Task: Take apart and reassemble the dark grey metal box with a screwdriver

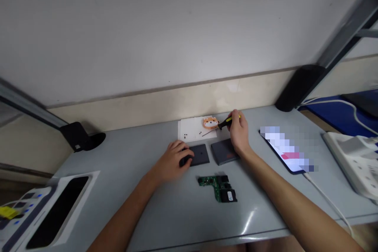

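My right hand [239, 132] is wrapped round the black and yellow handle of a screwdriver [223, 123], its thin shaft pointing left over a white sheet of paper [191, 126]. Several tiny dark screws [185, 136] lie on that sheet, beside an orange and white animal-face item [210, 122]. My left hand [176, 160] rests with curled fingers on the left end of a flat dark cover [201, 154]; whether it grips the cover is hard to see. Between my arms, a dark grey casing [223, 152] sits below my right wrist, and a green circuit board [218, 187] lies nearer to me.
A lit phone [283, 150] with a white cable [327, 201] lies to the right, near a white power strip [354, 161]. At left are a dark phone-like slab [59, 210] on white paper and another power strip [23, 216]. A wall [177, 100] bounds the grey table [138, 141] behind.
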A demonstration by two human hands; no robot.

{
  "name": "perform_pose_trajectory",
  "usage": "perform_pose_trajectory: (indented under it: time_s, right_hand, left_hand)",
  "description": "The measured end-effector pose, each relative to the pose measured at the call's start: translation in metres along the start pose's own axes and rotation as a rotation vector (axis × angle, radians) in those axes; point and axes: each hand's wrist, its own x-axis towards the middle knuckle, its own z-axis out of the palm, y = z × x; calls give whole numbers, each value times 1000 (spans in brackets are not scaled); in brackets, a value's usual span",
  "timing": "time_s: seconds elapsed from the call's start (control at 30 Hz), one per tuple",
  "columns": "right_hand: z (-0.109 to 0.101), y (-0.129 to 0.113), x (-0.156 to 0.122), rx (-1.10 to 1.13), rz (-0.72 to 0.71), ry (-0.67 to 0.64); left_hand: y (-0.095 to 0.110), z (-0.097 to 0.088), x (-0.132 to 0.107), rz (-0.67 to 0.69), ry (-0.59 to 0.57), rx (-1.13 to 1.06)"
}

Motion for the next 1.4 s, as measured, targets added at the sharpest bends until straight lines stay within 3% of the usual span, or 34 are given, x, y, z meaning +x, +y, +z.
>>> perform_pose_trajectory:
  time_s: [0.13, 0.27, 0.4, 0.5, 1.1, 1.4]
  right_hand:
    - [8, 8, -6, 13, 44, 54]
    - [11, 9, -11, 51, -8, 103]
    - [14, 7, -13, 76, -3, 52]
    - [16, 6, -15, 71, -6, 11]
    - [19, 2, -23, 59, -166, -65]
    - [20, -4, -25, 21, -211, -76]
  left_hand:
    - [-1, -3, 3, 44, 64, 57]
    - [21, 0, 3, 134, 132, 70]
    - [47, 13, 2, 248, 49, -8]
    - [54, 21, 2, 276, 4, -25]
    - [43, 23, 3, 247, 66, -47]
    - [31, 14, 2, 210, 46, -73]
